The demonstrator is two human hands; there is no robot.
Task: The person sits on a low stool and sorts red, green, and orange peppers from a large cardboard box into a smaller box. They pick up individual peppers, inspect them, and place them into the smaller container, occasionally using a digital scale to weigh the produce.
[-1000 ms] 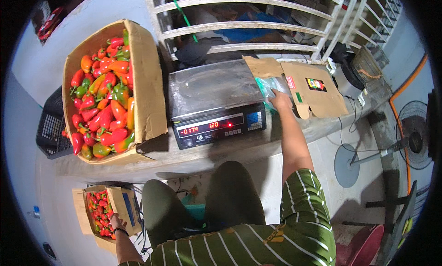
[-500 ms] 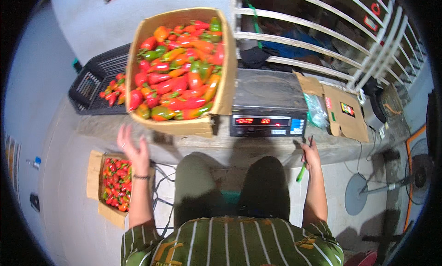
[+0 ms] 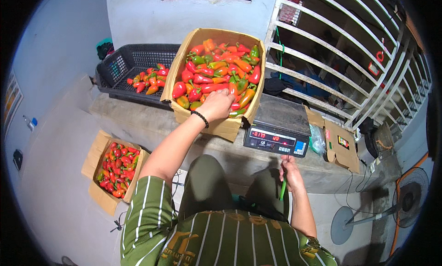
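The cardboard box (image 3: 221, 128) on the ledge is heaped with red, orange and green peppers (image 3: 216, 72). Into its near side reaches my left hand (image 3: 217, 104), its fingers curled down over the peppers; they look closed on one, though the fingertips are partly hidden. My right hand (image 3: 291, 170) is closed around a slim tool with a green handle (image 3: 283, 188) and a thin dark end, just before the scale. The digital scale (image 3: 276, 139), dark with a red lit display, stands right of the box.
A black plastic crate (image 3: 124, 89) with several small peppers sits left of the box. On the floor at left stands another pepper-filled carton (image 3: 92, 192). Flattened cardboard (image 3: 340, 146) and a clear bag (image 3: 316, 137) lie right of the scale. White railings (image 3: 322, 45) rise behind; a fan (image 3: 343, 224) stands at right.
My left hand has moved from the open air before the ledge onto the peppers in the box. My right hand, still holding the tool, has come in nearer my knee. The view has shifted.
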